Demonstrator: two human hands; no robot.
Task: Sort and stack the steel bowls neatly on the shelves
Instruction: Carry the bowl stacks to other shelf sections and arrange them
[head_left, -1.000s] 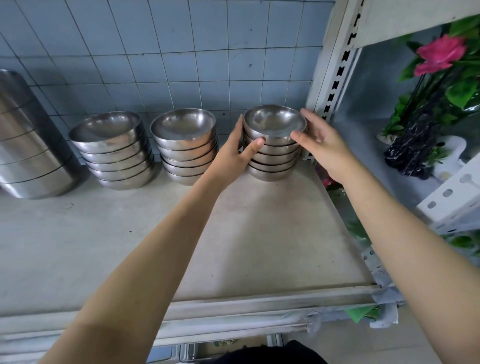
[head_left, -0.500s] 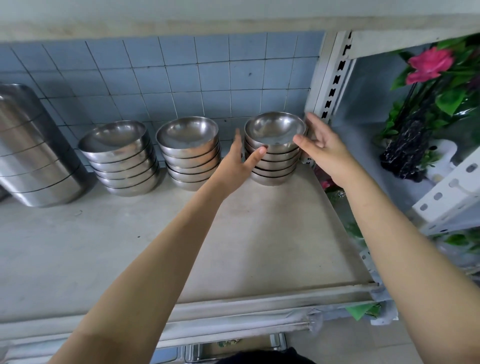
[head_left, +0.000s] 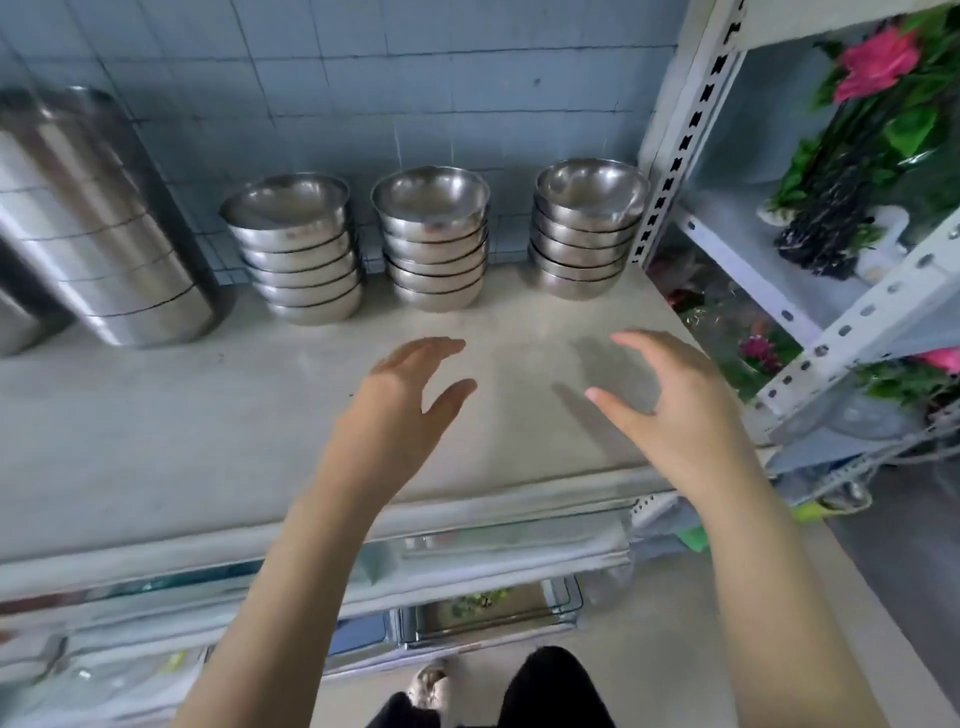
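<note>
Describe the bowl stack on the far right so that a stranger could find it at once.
Look along the grey shelf to its right end, where the white slotted upright post rises. The far-right bowl stack stands against that post, well apart from the other two small stacks.

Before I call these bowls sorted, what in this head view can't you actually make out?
- Tall steel container stack: left side cut off by the frame edge.
- Lower shelf contents: motion-blurred and partly hidden by the arms.
- Exact bowl count in the right stack: rims blur together.
</note>
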